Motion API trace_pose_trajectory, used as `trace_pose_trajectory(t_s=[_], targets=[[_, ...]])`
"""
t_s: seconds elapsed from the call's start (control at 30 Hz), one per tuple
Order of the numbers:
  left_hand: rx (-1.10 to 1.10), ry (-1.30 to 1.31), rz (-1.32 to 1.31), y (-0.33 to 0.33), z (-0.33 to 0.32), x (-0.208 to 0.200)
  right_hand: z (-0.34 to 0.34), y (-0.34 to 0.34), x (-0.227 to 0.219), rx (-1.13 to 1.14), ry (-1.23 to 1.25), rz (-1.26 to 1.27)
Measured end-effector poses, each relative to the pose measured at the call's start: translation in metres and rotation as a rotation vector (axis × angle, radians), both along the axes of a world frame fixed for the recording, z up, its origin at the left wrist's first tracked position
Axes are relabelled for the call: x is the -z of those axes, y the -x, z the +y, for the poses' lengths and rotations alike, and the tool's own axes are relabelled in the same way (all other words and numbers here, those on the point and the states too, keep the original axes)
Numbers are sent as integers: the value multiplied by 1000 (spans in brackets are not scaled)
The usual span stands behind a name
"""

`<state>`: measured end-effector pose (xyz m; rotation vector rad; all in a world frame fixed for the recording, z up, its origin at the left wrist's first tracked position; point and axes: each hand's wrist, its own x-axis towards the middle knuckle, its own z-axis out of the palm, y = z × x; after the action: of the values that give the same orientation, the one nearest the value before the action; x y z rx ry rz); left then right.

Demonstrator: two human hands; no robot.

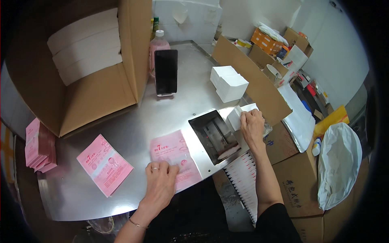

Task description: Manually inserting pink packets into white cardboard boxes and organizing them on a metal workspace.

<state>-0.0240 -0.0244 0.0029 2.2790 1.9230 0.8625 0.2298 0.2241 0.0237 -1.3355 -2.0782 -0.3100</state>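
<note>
A pink printed plastic bag (168, 146) lies flat on the steel table, left of a rectangular opening (214, 135). My left hand (160, 184) is closed on the bag's near part, fingers bent and thumb tucked beneath. Past the opening's right side, my right hand (253, 127) pinches a small bundle of folded white tissues (235, 117); the fingers partly cover it. Farther back, a white block of folded tissues (229, 84) rests on the table. To the left of my left hand lies a stack of similar pink bags (105, 165).
An open cardboard box (97, 97) holding white bundles stands at the back left. Beside it are a black phone (166, 73) upright on a stand and a bottle (159, 35). More pink bags (39, 146) sit far left. Cartons (298, 186) and a white plastic bag (340, 166) crowd the right.
</note>
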Motion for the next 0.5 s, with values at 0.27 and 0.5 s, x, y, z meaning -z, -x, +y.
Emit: trace_pose_trajectory(t_s=[0.27, 0.5], targets=[[-77, -46, -53, 4, -5, 13, -4, -9, 1, -96, 22, 56], [-60, -31, -54, 2, -8, 10, -5, -11, 7, -92, -28, 54]])
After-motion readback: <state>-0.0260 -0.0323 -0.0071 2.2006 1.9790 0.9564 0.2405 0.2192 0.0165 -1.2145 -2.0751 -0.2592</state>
